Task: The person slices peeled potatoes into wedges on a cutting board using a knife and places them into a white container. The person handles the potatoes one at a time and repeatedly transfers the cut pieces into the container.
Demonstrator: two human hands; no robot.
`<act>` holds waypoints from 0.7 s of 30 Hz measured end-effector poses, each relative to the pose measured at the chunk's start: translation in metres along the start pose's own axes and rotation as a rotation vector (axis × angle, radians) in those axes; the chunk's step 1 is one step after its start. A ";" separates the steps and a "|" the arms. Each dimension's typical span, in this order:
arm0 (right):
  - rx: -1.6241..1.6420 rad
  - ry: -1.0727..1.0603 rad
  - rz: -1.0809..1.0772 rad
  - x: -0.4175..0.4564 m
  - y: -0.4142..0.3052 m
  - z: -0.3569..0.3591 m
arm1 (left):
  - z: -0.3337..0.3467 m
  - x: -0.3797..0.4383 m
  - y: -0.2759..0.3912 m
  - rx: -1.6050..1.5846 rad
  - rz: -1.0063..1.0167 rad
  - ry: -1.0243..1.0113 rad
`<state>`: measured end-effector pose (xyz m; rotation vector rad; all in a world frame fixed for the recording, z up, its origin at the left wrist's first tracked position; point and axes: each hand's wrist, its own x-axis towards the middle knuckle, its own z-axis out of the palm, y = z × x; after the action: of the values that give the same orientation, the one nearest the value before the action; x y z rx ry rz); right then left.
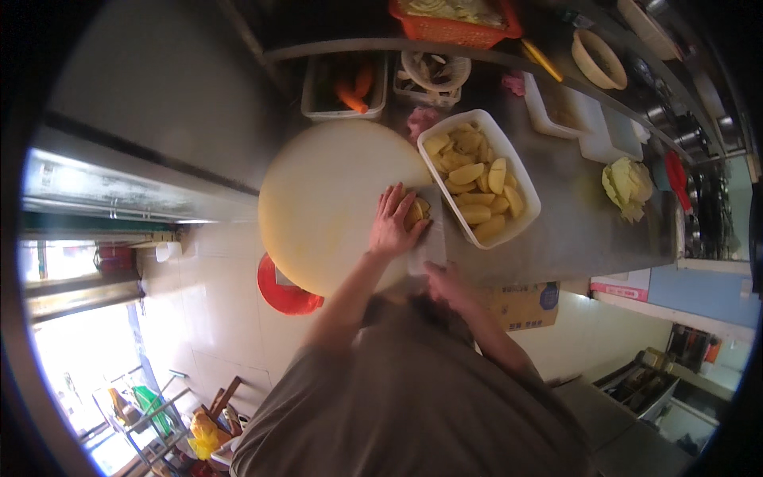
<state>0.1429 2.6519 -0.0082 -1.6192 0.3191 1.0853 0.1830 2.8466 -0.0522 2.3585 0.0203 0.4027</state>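
Note:
Sliced potato point(420, 210) lies at the right side of a large round cutting board point(334, 197). Over it rests my left hand point(394, 220), fingers spread along the potato and thumb near its lower edge. My right hand point(444, 283) is closed on the handle end of a wide-bladed kitchen knife point(428, 241), blurred, its blade just right of the potato. Beside the board stands a white plastic tub point(529, 182) of peeled potato pieces point(475, 213), with thin potato slices point(468, 143) at its far end.
Behind the board are a tub with carrots point(353, 95), a white strainer bowl point(438, 83) and a pink cloth point(422, 121). A cabbage piece point(627, 188) lies on the steel counter point(572, 238) at right. An orange basket point(459, 33) stands on the shelf above. Below the board is a red bucket point(286, 298).

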 end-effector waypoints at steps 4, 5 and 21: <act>-0.768 -0.108 -0.302 0.030 0.006 0.018 | 0.005 0.002 -0.002 -0.065 -0.063 0.141; -0.805 -0.023 -0.339 0.029 0.006 0.022 | 0.006 0.002 0.002 -0.091 -0.079 0.158; 0.129 0.491 -0.437 -0.078 -0.026 -0.080 | 0.080 0.218 0.005 -0.505 -0.096 0.143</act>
<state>0.1567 2.5663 0.0669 -1.7202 0.3259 0.3239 0.4131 2.8174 -0.0426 1.8215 0.0887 0.4671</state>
